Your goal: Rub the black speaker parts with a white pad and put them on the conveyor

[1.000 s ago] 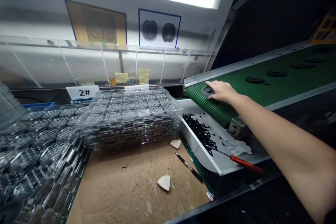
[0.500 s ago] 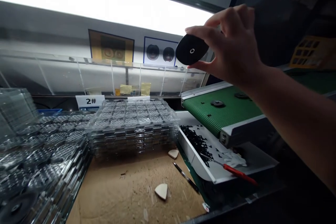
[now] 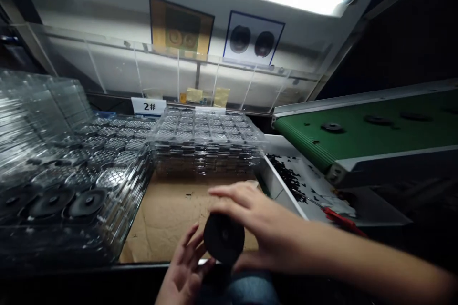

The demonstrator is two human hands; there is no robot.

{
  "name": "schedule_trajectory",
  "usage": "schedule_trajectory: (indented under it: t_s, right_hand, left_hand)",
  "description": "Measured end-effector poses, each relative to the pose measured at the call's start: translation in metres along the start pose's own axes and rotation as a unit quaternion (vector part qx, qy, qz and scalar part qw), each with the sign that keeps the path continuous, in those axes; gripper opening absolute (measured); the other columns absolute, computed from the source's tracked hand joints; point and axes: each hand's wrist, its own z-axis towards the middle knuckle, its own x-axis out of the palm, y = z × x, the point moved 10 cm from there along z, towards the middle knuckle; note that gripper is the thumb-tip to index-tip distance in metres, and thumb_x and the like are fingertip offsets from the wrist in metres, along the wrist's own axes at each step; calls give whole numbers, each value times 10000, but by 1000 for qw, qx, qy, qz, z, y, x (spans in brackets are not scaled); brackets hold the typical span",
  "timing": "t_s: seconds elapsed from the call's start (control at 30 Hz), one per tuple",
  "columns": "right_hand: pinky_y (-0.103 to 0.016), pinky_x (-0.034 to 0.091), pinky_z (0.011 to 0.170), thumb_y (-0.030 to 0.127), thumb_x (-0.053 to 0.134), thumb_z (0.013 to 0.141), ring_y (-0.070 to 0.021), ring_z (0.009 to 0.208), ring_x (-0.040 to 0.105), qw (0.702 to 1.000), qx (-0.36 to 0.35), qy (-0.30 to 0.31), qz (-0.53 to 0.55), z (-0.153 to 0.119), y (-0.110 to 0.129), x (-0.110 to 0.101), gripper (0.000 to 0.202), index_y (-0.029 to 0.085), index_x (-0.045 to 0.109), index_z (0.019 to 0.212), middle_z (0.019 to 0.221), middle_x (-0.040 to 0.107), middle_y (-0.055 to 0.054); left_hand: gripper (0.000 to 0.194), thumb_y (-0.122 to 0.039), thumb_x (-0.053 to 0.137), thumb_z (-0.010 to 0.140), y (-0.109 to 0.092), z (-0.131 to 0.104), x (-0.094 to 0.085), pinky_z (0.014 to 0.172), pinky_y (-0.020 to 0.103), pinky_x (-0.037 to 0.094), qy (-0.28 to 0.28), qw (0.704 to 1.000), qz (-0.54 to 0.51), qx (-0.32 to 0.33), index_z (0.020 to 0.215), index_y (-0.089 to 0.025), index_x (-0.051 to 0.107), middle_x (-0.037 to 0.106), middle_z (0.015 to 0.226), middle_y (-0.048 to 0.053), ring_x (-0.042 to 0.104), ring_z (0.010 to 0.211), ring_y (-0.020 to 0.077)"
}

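A black round disc-shaped part, with a small raised centre, is tilted toward me low in the view, above the front edge of the cardboard. My right hand grips it from the right, fingers over the top and thumb below. At the disc's left edge is my left hand, palm up with its fingers spread; whether the fingertips touch the disc I cannot tell. Left of my hands, similar black parts sit in the pockets of a stacked clear plastic tray.
Behind the cardboard stands a stack of clear trays. At the right, a white bin holds small black pieces and a red-handled screwdriver. Above it, a green conveyor carries several black parts. A "2#" sign stands at the back.
My right hand has brought the disc down from near the lamp to the front of the cardboard. My left hand has come into view beside it. The camera view has tilted and shifted.
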Motion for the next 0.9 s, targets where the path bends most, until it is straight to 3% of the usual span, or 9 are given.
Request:
schedule_trajectory:
  t_s: [0.1, 0.2, 0.37, 0.47, 0.53, 0.6, 0.7, 0.8, 0.9]
  right_hand:
    - [-396, 405, 961, 410, 735, 644, -279, 1217, 432, 981, 72, 13, 179, -17, -13, 67, 626, 219, 522, 1201, 1340, 438, -141]
    - [-366, 438, 935, 435, 733, 630, -287, 1235, 422, 948, 149, -15, 281, -34, -37, 125, 627, 222, 527, 1183, 1330, 437, -154]
    - [-442, 383, 992, 487, 756, 574, -333, 1249, 400, 910, 222, -58, 344, -49, -58, 192, 768, 222, 492, 1244, 1333, 428, -170]
    - [-477, 375, 991, 542, 739, 581, -349, 1255, 383, 919, 246, -63, 302, -55, -72, 201, 858, 271, 421, 1330, 1397, 361, -141]
    - [-464, 409, 964, 535, 629, 724, -317, 1227, 425, 920, 288, -124, 236, -66, -102, 191, 695, 316, 397, 1341, 1387, 376, -104]
    - [-461, 442, 923, 455, 462, 866, -287, 1173, 478, 896, 357, -196, 178, -85, -140, 185, 508, 298, 388, 1344, 1339, 402, -114]
    - [-511, 456, 867, 384, 392, 899, -312, 1137, 482, 864, 423, -231, 145, -102, -183, 197, 403, 225, 473, 1260, 1276, 394, -155]
    - [-525, 444, 861, 361, 427, 882, -314, 1105, 485, 859, 431, -238, 140, -102, -195, 210, 316, 221, 539, 1143, 1209, 439, -146]
    - [-496, 465, 797, 326, 437, 878, -285, 921, 574, 871, 405, -223, 164, -90, -191, 210, 256, 236, 569, 1078, 1018, 584, -114]
  left_hand:
    - [644, -455, 803, 464, 27, 3, 5, 980, 419, 370, 26, 998, 25, -52, 1072, -317, 642, 634, 1181, 95, 511, 1161, 333]
    - [695, -494, 802, 405, 57, 1, -5, 994, 445, 351, 52, 990, 16, -133, 1044, -256, 669, 661, 1101, 141, 513, 1151, 352]
    - [668, -467, 802, 445, 81, 4, -34, 961, 447, 383, 25, 975, -13, -221, 1052, -233, 654, 642, 1105, 143, 524, 1143, 337]
    - [660, -427, 799, 497, 82, 7, -44, 937, 430, 404, -21, 963, -39, -267, 1103, -252, 607, 605, 1170, 119, 550, 1115, 317]
    - [678, -406, 805, 499, 75, 13, -47, 931, 423, 410, -46, 959, -65, -272, 1126, -280, 578, 588, 1194, 93, 561, 1103, 308]
    - [670, -390, 797, 527, 66, 21, -49, 942, 416, 405, -69, 959, -85, -262, 1146, -303, 553, 586, 1197, 71, 560, 1111, 302]
    - [608, -394, 750, 608, 53, 34, -52, 962, 403, 393, -102, 962, -101, -234, 1166, -285, 534, 592, 1206, 75, 548, 1134, 295]
    - [576, -396, 731, 637, 47, 44, -54, 976, 407, 386, -119, 964, -108, -212, 1159, -250, 539, 594, 1222, 106, 560, 1120, 290]
    - [562, -378, 736, 636, 47, 54, -52, 986, 412, 381, -120, 965, -108, -206, 1148, -239, 550, 604, 1216, 111, 581, 1092, 284]
